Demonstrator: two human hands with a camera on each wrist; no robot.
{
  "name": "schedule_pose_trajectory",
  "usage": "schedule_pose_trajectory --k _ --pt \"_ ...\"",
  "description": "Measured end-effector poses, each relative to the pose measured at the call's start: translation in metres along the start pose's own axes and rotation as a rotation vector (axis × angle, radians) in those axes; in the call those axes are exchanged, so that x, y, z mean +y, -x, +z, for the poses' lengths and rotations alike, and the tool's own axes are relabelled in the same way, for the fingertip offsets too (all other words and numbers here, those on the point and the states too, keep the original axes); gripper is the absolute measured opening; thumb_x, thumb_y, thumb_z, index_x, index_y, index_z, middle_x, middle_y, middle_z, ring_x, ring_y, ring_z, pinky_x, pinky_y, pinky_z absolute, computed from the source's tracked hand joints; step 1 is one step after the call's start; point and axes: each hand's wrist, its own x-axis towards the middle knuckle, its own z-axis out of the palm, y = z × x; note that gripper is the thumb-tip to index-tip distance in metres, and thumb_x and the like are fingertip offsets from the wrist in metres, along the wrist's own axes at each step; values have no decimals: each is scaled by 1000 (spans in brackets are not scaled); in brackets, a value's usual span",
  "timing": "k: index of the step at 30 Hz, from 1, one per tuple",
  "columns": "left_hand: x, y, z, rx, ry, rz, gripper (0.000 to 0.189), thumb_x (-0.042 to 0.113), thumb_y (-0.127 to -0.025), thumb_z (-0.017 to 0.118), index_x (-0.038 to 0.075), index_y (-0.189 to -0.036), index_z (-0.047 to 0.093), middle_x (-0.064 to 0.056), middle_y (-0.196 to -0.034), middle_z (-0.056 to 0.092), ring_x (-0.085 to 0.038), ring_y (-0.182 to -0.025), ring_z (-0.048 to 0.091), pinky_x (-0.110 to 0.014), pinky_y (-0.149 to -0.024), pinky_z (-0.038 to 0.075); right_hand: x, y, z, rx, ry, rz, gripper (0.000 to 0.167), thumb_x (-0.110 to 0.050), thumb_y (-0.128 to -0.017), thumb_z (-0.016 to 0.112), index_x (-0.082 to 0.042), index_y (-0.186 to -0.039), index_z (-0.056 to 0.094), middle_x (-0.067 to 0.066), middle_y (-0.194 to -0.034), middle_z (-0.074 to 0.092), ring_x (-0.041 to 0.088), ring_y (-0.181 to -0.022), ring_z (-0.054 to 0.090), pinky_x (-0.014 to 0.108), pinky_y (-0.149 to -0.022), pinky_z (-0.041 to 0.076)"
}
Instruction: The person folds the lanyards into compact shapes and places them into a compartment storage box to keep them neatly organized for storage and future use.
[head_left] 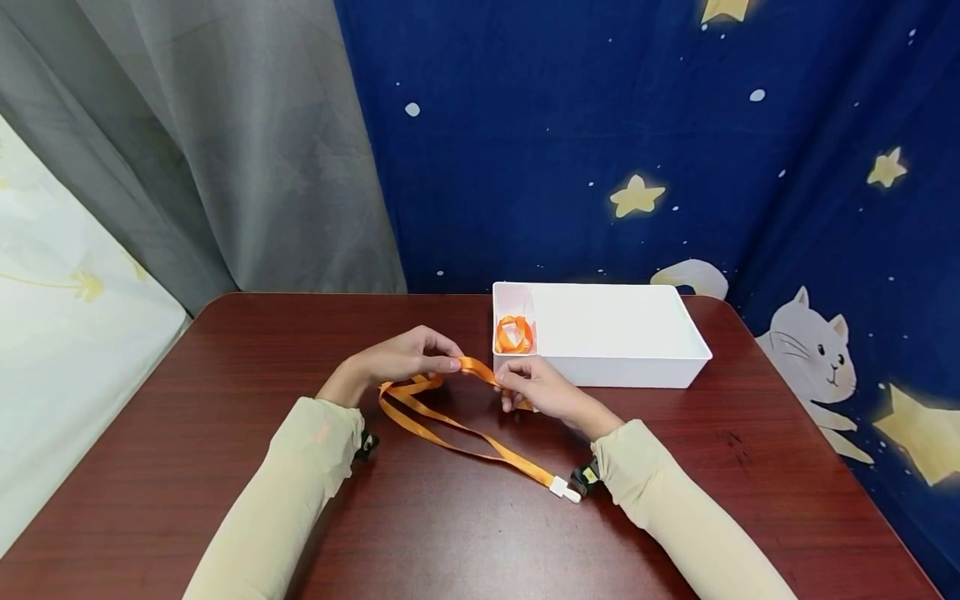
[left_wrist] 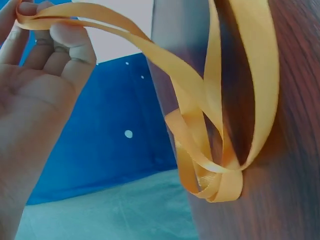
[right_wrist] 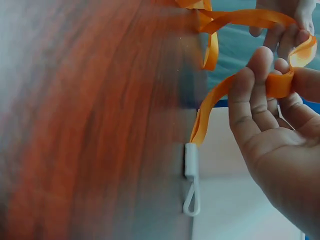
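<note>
Between my two hands runs an orange lanyard [head_left: 476, 367], a flat ribbon strap. My left hand [head_left: 408, 354] pinches it between thumb and fingers, where the ribbon bends into a loop. My right hand [head_left: 543, 387] pinches it a short way along, just in front of the white box. From the right fingers, ribbon leads to a white plastic clip [right_wrist: 191, 160], mostly hidden under the hand in the head view. More orange ribbon [left_wrist: 225, 187] lies in loops below the left hand. A doubled length stretches across the table to a white clip [head_left: 564, 489] near the right wrist.
A white box [head_left: 615, 373] stands at the back right of the dark red wooden table [head_left: 450, 533]. Its small left compartment holds a coiled orange lanyard [head_left: 514, 335]. Behind the table hang a grey curtain [head_left: 285, 150] and a blue starry curtain [head_left: 525, 167].
</note>
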Motion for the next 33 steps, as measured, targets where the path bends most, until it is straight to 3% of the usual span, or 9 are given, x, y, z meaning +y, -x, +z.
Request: schedule_pose_trajectory --k 2,10,14,20,24,26,33 --pt "3 1 1 27 -11 11 27 22 -99 62 -1 -108 72 -10 -85 61 -38 -78 51 -38 -67 45 -1 0 1 21 -10 4 33 -14 -106 47 18 -99 55 7 -70 61 18 -67 60 32 -60 51" --pt "11 1 2 141 -33 58 21 21 -95 68 2 -101 76 -5 -80 62 -24 -73 49 -28 -62 40 -5 2 -2 59 -54 -11 35 -15 -106 47 19 -107 55 8 -73 58 19 -67 56 29 -63 50" --pt "16 1 1 163 -13 87 16 20 -94 69 6 -96 77 -8 -79 61 -22 -71 48 -26 -61 38 -7 4 -2 52 -95 -16 35 -16 -107 46 17 -106 56 9 -72 57 21 -67 55 30 -62 49" --pt "26 3 3 158 112 148 17 15 -98 62 1 -98 73 -11 -80 59 -22 -69 51 -25 -59 42 -14 7 -2 84 -150 -70 26 -16 -106 48 5 -96 60 9 -73 54 18 -65 52 29 -61 46" --pt "33 4 6 175 186 206 17 11 -98 60 0 -99 71 -12 -89 64 -24 -82 55 -28 -72 49 -18 7 -2 126 -132 -138 24 -13 -105 50 3 -92 61 8 -67 49 17 -58 46 27 -55 39" --pt "37 4 8 192 225 228 16 10 -97 59 2 -97 72 -9 -91 66 -24 -86 56 -30 -77 50 -20 7 -1 143 -121 -168 23 -13 -105 50 3 -91 61 8 -66 48 17 -57 44 27 -54 36" --pt "49 -1 19 288 350 288 17 7 -94 61 15 -91 76 -5 -91 67 -26 -88 58 -29 -75 52 -29 7 5 214 -119 -237 23 -11 -105 50 6 -92 60 8 -73 49 14 -59 45 23 -57 39"
